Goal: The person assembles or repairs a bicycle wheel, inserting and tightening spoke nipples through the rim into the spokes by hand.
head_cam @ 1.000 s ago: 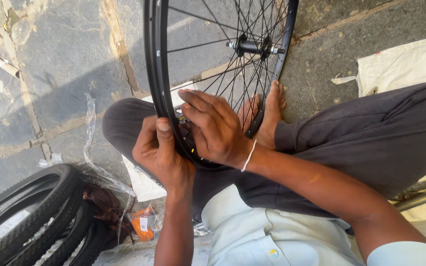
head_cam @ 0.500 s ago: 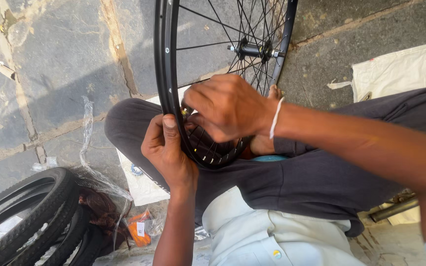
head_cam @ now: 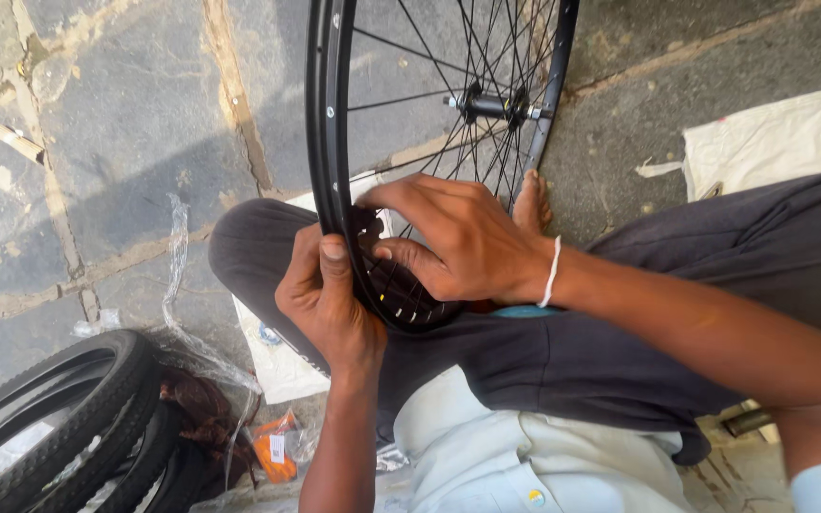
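Note:
A black bicycle wheel rim (head_cam: 332, 114) with thin spokes and a silver hub (head_cam: 486, 104) stands upright on my lap. My left hand (head_cam: 325, 304) grips the rim's lower edge, thumb pressed along its outer face. My right hand (head_cam: 448, 242), a white band on its wrist, reaches across the rim with fingers curled onto its inner side near the spoke ends. My legs in dark grey trousers are crossed under the wheel, and a bare foot (head_cam: 531, 201) shows behind the spokes.
Black tyres (head_cam: 49, 418) lie stacked at the lower left beside clear plastic wrapping (head_cam: 178, 285) and an orange packet (head_cam: 273, 446). A cream cloth (head_cam: 781, 142) lies on the stone paving at the right. White paper (head_cam: 273, 351) sits under my knee.
My right hand has shifted along the rim and its forearm now lies lower across the view. The left hand keeps its grip on the rim's lower edge.

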Available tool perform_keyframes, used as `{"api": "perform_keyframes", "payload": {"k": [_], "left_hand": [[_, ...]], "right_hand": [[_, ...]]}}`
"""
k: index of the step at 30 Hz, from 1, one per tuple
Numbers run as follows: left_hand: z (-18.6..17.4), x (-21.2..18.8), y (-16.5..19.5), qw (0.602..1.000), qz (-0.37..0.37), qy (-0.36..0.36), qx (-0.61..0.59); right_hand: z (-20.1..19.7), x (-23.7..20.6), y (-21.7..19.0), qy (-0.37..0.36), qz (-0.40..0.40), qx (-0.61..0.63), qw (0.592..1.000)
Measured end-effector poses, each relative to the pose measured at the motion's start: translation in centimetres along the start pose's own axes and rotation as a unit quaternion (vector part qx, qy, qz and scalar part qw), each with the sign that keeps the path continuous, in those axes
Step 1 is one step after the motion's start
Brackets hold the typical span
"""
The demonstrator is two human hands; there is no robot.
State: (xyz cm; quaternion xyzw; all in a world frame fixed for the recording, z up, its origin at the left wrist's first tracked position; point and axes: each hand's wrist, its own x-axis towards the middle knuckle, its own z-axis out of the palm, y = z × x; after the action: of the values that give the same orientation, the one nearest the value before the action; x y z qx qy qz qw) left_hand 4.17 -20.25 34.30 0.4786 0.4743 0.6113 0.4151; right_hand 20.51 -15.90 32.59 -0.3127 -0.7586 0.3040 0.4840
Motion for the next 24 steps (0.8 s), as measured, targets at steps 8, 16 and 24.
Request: {"api": "perform_keyframes", "payload": {"k": [8, 16, 24], "left_hand": [[0.4, -0.5, -0.8, 0.997, -0.021, 0.061, -0.03], [-0.5, 0.0, -0.2, 0.996, -0.045, 0.066, -0.031], [0.9, 1.7, 1.9, 0.998, 0.002, 0.022, 0.057]], "right_hand": [[0.0, 1.0, 1.1, -0.077, 0.03, -0.003, 0.997], [4.1, 0.2, 0.4, 0.143, -0.044, -0.025, 0.988], [2.3, -0.9, -0.2, 0.082, 0.041, 0.11, 0.99]]}}
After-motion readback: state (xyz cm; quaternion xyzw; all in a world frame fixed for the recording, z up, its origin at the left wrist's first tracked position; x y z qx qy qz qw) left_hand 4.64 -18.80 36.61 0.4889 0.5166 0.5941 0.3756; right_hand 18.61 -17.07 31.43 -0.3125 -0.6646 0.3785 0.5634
